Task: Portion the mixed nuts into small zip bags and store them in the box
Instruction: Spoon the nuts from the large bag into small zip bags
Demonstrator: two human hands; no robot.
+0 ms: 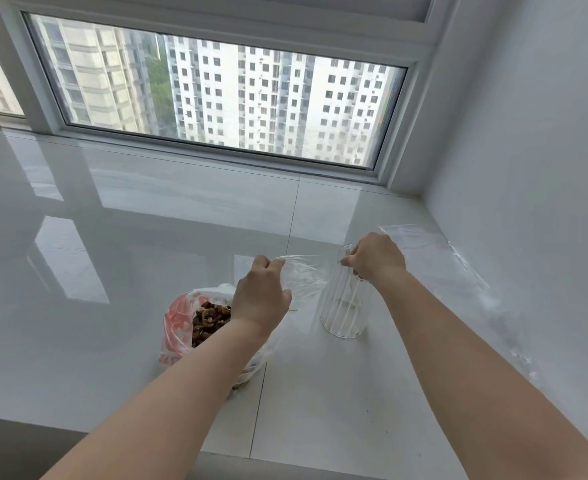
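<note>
Nearest you, the open sack of mixed nuts point(204, 320) sits on the white sill point(112, 271), partly under your left forearm. Just beyond it your left hand point(261, 296) has its fingers curled, pinching one edge of a clear zip bag point(303, 277). Your right hand point(375, 259) pinches the other edge at the rim of a ribbed glass point(342, 303) that stands upright just right of the sack. You look to be on step 1: fitting 1 bag over or into the glass so its mouth stays wide, though its exact seating is hard to read. Next, you need the bag settled before scooping nuts. Further right, more clear bags point(417, 237) lie flat by the wall. No box is in view.
</note>
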